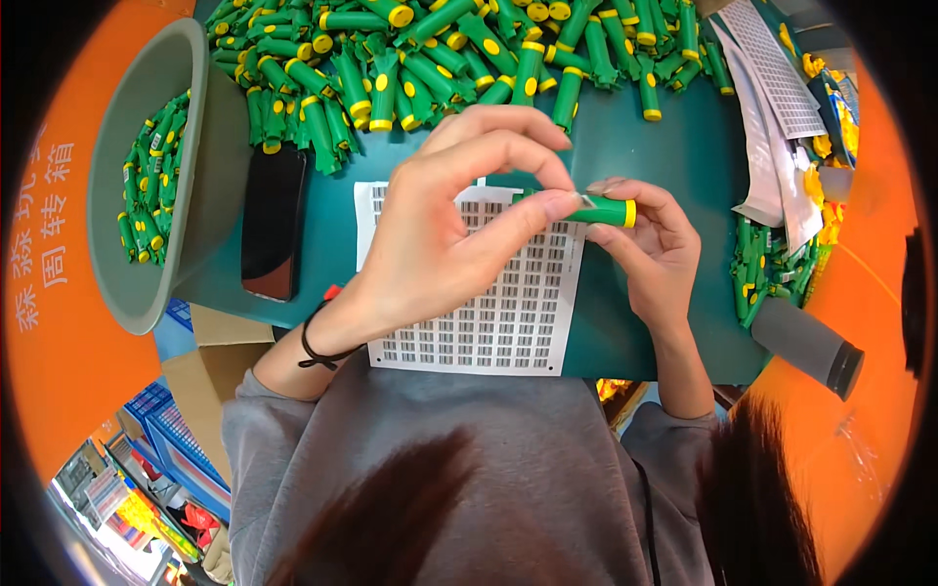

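Over the middle of the table, my right hand (657, 244) holds a green plastic tube (608, 211) with a yellow end cap, lying sideways between thumb and fingers. The fingers of my left hand (430, 225) are pinched together at the tube's near-left side. A small pale label (587, 201) shows at the left thumb tip, against the tube. Part of the tube is hidden behind my left fingers. Under both hands lies a white sheet of barcode stickers (469, 347), partly covered by my left hand and wrist.
A large pile of green tubes (430, 78) covers the table's far side. At left, a grey-green basin (200, 186) holds more tubes, with a black phone (274, 225) beside it. More sticker sheets (767, 146) and a grey cylinder (801, 342) are at right.
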### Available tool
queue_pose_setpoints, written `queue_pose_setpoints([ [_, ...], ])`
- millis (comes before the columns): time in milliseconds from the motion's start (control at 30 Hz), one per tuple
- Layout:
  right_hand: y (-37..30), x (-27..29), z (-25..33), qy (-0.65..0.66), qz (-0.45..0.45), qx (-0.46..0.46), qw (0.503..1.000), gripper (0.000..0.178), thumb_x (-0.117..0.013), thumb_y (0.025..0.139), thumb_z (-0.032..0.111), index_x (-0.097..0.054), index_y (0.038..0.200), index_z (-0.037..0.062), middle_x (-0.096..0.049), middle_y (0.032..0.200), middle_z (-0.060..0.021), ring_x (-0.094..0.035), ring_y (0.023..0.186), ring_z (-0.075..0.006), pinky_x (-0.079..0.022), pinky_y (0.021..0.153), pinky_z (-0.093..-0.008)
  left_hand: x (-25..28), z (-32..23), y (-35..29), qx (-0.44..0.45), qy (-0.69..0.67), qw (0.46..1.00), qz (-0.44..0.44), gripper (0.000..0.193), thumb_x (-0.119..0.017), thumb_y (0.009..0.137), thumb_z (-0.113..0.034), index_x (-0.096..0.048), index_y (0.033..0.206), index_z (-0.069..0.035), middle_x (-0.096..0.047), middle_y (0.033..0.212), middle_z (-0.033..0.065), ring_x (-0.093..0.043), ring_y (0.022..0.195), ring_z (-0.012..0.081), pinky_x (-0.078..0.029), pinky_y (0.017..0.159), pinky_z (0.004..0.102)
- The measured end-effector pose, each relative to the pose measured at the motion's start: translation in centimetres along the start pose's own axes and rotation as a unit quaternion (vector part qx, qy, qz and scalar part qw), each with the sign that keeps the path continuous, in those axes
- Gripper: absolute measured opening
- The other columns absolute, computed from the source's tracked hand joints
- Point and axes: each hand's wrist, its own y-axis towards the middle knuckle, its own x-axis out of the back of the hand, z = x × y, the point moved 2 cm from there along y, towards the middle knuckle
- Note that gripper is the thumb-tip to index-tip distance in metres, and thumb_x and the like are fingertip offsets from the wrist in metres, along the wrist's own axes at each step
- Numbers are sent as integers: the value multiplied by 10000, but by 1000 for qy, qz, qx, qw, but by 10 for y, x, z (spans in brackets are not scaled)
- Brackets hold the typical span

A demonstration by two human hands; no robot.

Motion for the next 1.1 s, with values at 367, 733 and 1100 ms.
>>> queue_pose_setpoints([
  [367,-6,-4,3,-17,8,33,999,396,-712,846,-149,-591,1217,-85,-639,1203,-156,-644,1130,-226,-579,978,-369,-9,-8,10,88,5,983,159,96,-699,919,-38,-671,978,33,-685,1033,96,-671,905,156,-541,811,283],
  [733,-7,-5,4,-41,4,25,999,396,-747,827,-128,-609,1192,-68,-654,1182,-136,-655,1106,-213,-595,946,-360,-11,-7,8,98,15,984,148,124,-718,917,-65,-681,976,38,-697,945,76,-681,879,148,-545,807,283],
  [1100,-11,-2,6,-45,12,23,999,405,-740,826,-135,-598,1200,-78,-657,1168,-144,-654,1103,-214,-582,944,-349,-20,-4,8,104,-23,989,106,123,-731,926,-88,-689,1000,0,-682,911,39,-674,848,119,-538,769,264],
])
